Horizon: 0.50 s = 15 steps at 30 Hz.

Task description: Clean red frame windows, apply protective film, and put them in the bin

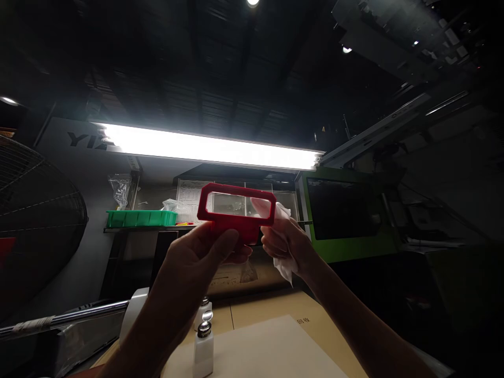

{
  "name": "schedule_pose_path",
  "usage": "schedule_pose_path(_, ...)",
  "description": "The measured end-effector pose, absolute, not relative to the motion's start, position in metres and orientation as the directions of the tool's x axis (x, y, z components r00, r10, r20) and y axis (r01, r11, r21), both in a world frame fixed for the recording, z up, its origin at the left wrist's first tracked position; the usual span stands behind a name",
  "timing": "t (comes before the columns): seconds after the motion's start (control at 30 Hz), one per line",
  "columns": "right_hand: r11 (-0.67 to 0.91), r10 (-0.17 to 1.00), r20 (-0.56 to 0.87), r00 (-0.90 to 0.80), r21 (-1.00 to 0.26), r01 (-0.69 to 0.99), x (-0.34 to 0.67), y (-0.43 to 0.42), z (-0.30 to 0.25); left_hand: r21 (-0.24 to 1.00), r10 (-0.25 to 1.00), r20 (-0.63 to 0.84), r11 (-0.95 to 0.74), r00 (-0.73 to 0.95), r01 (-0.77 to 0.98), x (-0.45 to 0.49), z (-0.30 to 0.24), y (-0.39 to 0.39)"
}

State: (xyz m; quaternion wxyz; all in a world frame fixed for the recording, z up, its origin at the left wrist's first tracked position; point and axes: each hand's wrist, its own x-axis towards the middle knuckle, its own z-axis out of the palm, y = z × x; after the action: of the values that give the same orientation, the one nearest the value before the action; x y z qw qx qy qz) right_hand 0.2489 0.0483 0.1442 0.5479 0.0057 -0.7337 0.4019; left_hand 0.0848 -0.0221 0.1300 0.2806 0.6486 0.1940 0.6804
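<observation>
Dim workshop; left hand (200, 252) grips red rectangular frame (236, 210), right hand (285, 244) crumpled white cloth (284, 262).

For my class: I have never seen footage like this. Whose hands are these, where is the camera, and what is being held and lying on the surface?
One picture, from a camera worn on a person's head, here tilted up toward a bright strip light. The left hand holds up a red frame with a clear window. The right hand grips a white cloth at the frame's edge. Below, white pump bottles stand on a cardboard-covered surface beside a pale sheet. A green tray sits on a shelf behind.
</observation>
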Motion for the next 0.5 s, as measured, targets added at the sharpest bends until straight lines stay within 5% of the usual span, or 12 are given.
schedule_pose_path(0.13, 0.913, 0.364, 0.929, -0.070, -0.370, -0.170, 0.256, 0.042, 0.140, 0.628, 0.631, 0.776, -0.774, -0.013, -0.077, 0.079, 0.131, -0.022)
schedule_pose_path(0.3, 0.967, 0.253, 0.964, 0.076, -0.251, -0.034, 0.267, 0.032, 0.136, 0.609, 0.612, 0.788, -0.791, -0.071, -0.058, 0.078, 0.134, -0.023)
schedule_pose_path(0.5, 0.911, 0.401, 0.905, -0.140, -0.411, -0.048, 0.286, 0.036, 0.102, 0.715, 0.699, 0.698, -0.691, -0.154, 0.101, 0.040, 0.093, -0.017)
